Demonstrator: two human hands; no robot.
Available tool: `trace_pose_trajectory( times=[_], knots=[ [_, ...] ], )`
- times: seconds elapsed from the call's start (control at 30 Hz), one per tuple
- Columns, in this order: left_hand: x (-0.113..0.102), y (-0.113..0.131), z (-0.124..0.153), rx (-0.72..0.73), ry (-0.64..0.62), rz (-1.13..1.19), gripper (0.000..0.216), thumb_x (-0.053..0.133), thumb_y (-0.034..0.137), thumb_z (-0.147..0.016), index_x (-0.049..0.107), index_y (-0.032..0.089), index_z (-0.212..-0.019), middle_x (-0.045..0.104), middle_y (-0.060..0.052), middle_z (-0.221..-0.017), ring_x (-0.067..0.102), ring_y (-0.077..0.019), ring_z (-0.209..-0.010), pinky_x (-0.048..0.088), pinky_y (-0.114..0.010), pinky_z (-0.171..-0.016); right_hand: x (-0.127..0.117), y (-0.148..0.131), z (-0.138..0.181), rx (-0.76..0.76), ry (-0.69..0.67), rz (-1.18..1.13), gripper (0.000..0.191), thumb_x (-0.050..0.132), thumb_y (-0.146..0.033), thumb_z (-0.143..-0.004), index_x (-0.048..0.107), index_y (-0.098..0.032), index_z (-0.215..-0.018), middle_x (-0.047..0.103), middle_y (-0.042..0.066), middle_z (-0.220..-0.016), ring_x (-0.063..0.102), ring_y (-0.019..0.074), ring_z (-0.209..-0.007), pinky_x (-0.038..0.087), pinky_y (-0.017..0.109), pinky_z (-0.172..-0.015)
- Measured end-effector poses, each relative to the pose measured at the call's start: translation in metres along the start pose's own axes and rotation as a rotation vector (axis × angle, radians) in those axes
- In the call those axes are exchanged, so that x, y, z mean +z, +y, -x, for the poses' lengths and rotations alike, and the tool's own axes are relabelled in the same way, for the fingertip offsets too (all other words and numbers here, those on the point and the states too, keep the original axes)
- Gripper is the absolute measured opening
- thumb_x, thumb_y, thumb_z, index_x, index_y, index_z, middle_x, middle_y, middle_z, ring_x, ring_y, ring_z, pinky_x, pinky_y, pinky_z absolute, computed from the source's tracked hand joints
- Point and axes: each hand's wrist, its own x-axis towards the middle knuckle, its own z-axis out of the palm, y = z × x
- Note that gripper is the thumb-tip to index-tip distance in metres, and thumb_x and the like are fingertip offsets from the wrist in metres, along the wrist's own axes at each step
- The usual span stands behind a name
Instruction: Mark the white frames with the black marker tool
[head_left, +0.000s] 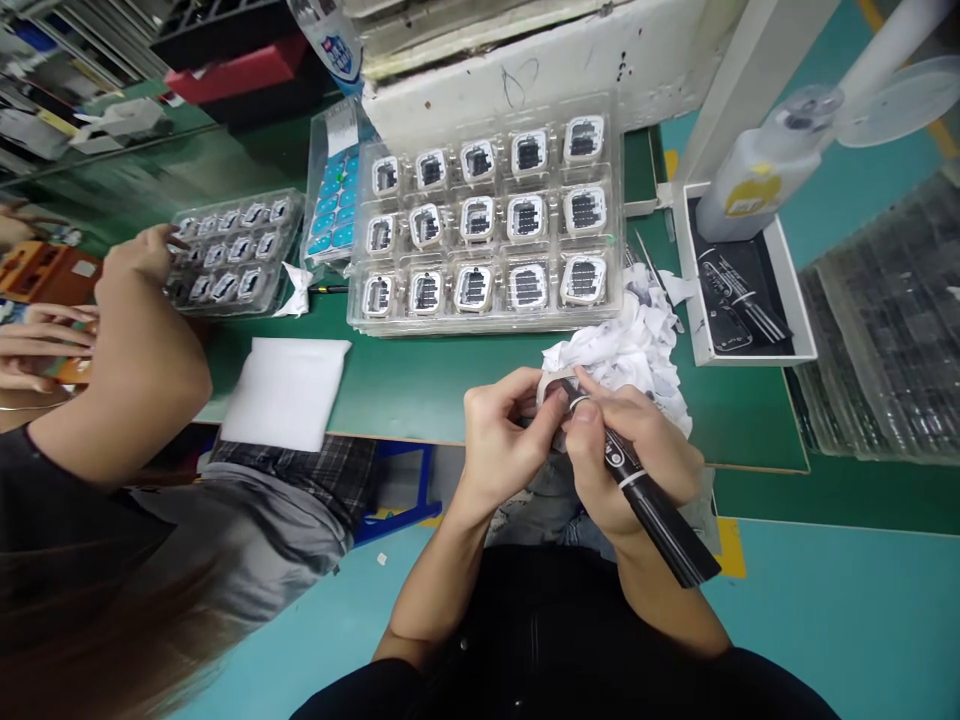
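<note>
Between the fingers of my left hand is a small pale, rounded housing, mostly covered by my fingertips. My right hand grips a black marker pen, its tip end pointing at the housing and its back end toward my right forearm. Both hands meet just over the bench's front edge. Right behind them lies a heap of crumpled white paper. Beyond it a clear plastic tray carries several white-framed square parts with dark faces.
On the left, a co-worker's arm reaches to another clear tray. A white foam sheet lies near the bench edge. On the right, a white box holds a dispenser bottle. A case of blue pieces stands behind.
</note>
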Motion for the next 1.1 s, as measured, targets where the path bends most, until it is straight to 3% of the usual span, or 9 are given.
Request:
trace_pose_trajectory(
  times=[0.3,0.57,0.73,1.1],
  knots=[
    [-0.0033,0.0020,-0.0009,-0.002,-0.004,-0.083,0.028,0.074,0.030,-0.103,0.067,0.015,-0.081,0.058,0.002,-0.067,0.047,-0.0076,-0.058,0.040,-0.019,-0.054,-0.0029,-0.0019,-0.0011,0.029,-0.031,0.008,0.021,0.075,0.002,-0.092,0.069,-0.015,-0.103,0.079,0.003,-0.086,0.085,0.0237,-0.091,0.075,0.032,-0.081],
    [-0.0047,0.0033,-0.0033,-0.097,-0.020,0.004,0.023,0.075,0.030,-0.100,0.069,0.015,-0.083,0.066,-0.001,-0.069,0.060,-0.0104,-0.060,0.048,-0.019,-0.055,-0.0034,-0.0020,0.0005,0.045,-0.016,-0.004,0.021,0.074,-0.001,-0.093,0.070,-0.019,-0.104,0.080,0.001,-0.086,0.085,0.0263,-0.098,0.075,0.033,-0.077],
    [-0.0048,0.0040,-0.0033,-0.077,-0.025,0.029,0.021,0.076,0.027,-0.100,0.069,0.015,-0.084,0.069,-0.001,-0.070,0.064,-0.0106,-0.060,0.051,-0.018,-0.056,-0.0053,-0.0014,0.0018,0.017,-0.031,0.019,0.020,0.075,-0.002,-0.094,0.072,-0.017,-0.108,0.082,0.004,-0.094,0.085,0.0264,-0.098,0.076,0.036,-0.083],
    [-0.0048,0.0032,-0.0032,-0.058,-0.025,0.013,0.023,0.076,0.029,-0.102,0.070,0.015,-0.084,0.070,-0.001,-0.071,0.066,-0.0105,-0.061,0.052,-0.018,-0.058,-0.0041,-0.0010,0.0019,0.025,-0.027,0.030,0.018,0.075,-0.004,-0.096,0.070,-0.018,-0.106,0.079,0.002,-0.088,0.085,0.0245,-0.096,0.075,0.033,-0.080]
  ],
)
